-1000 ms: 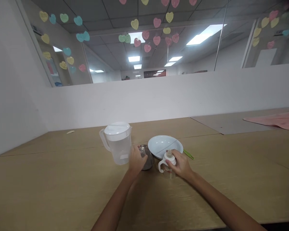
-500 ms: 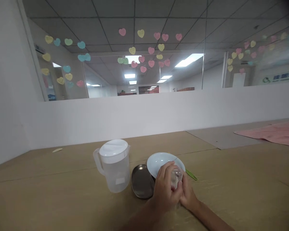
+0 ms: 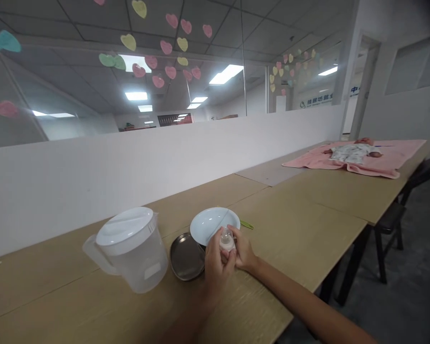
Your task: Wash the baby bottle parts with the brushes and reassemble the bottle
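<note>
My left hand (image 3: 217, 263) and my right hand (image 3: 244, 251) are both wrapped around a baby bottle (image 3: 227, 240), held low over the table. Its clear domed cap and white collar show between my fingers; most of the body is hidden by my hands. Just beyond it stands a pale blue bowl (image 3: 209, 223), with the green handle (image 3: 247, 224) of some utensil sticking out at its right. To the left of my hands lies an oval metal tray (image 3: 187, 258), and left of that is a translucent pitcher (image 3: 138, 258) with a white lid.
A pink towel (image 3: 304, 160) lies at the far right of the table (image 3: 294, 224), with a baby doll (image 3: 353, 152) in a patterned outfit on it. A black chair (image 3: 392, 220) stands by the right edge. The white wall (image 3: 111, 177) bounds the back.
The view has swung to the right, bringing the doll on the towel and the chair into sight. Both hands still hold the bottle, whose top now shows more clearly.
</note>
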Action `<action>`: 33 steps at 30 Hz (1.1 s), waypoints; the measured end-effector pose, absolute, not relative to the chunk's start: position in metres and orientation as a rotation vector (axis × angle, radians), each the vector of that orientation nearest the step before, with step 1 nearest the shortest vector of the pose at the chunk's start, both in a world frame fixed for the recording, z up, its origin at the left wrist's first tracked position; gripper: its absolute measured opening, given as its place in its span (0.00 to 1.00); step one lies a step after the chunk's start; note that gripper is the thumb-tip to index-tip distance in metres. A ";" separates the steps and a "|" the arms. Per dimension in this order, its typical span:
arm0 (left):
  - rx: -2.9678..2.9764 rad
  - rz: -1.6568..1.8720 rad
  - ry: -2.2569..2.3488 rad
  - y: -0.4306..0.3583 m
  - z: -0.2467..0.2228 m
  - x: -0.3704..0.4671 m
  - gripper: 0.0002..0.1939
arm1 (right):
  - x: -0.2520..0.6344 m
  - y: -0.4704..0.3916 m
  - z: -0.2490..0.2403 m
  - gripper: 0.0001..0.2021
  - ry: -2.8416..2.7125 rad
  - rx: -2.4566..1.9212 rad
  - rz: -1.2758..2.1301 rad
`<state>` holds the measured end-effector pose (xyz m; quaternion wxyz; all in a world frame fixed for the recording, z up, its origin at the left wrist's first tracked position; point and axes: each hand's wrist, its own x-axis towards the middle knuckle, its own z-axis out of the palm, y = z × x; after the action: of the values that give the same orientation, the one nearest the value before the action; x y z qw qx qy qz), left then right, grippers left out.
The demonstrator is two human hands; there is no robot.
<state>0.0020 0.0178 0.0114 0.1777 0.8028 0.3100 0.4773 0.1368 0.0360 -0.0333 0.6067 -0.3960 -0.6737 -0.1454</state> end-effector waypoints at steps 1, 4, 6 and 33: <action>2.283 1.341 0.874 0.018 0.012 0.002 0.25 | 0.138 0.036 -0.033 0.31 -1.560 -0.919 -0.332; 2.326 1.344 0.854 0.017 0.014 0.003 0.25 | 0.140 0.036 -0.033 0.33 -1.576 -0.924 -0.337; 2.359 1.371 0.850 0.018 0.015 0.003 0.26 | 0.139 0.034 -0.032 0.33 -1.574 -0.932 -0.366; 2.202 1.314 0.927 0.009 0.008 -0.006 0.28 | 0.113 0.027 -0.018 0.29 -1.487 -0.910 -0.463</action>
<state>-0.0061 0.0095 0.0078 0.2057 0.7903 0.3326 0.4716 0.1132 0.0271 -0.0179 0.6202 -0.3957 -0.6467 -0.2012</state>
